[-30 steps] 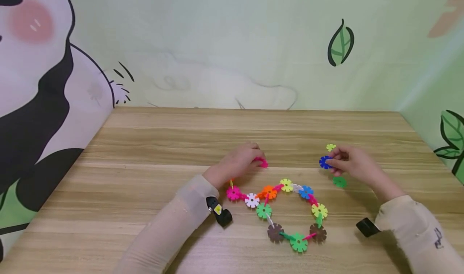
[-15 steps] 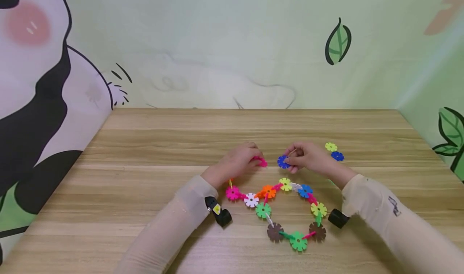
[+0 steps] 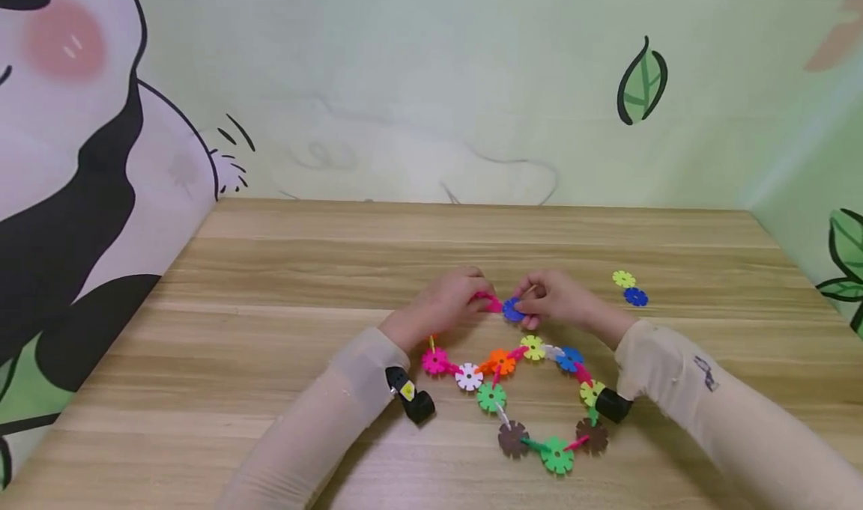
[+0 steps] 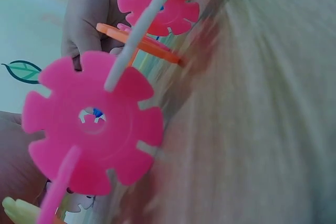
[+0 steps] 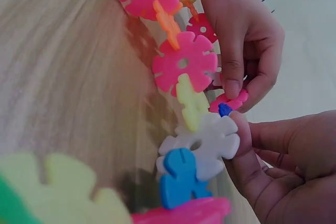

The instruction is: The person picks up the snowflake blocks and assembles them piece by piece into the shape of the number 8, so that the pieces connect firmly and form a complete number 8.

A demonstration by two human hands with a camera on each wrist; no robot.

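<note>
My left hand (image 3: 446, 300) pinches a pink notched snowflake disc (image 3: 495, 305) above the far side of a linked chain. My right hand (image 3: 559, 300) pinches a dark blue snowflake disc (image 3: 511, 310) between thumb and fingers. The blue disc's edge meets the pink one, and the right wrist view shows both discs (image 5: 236, 99) edge to edge between the fingertips. Nearer lies the chain of linked discs, forming a loop with pink, white, orange, yellow, green and brown pieces. Its left end, with a pink disc (image 3: 434, 361), runs up under my left hand, where it is hidden.
A loose yellow disc (image 3: 623, 278) and a second dark blue disc (image 3: 636, 296) lie at the right on the wooden table (image 3: 283, 270). Behind stands a pale green wall (image 3: 377, 83) with painted leaves and a panda. The right wrist camera (image 3: 613, 405) overhangs the loop's right side.
My right hand has carried the blue disc leftward from the loose pieces to the pink disc. My left hand has stayed in place. The loose green disc is now out of sight near the right forearm.
</note>
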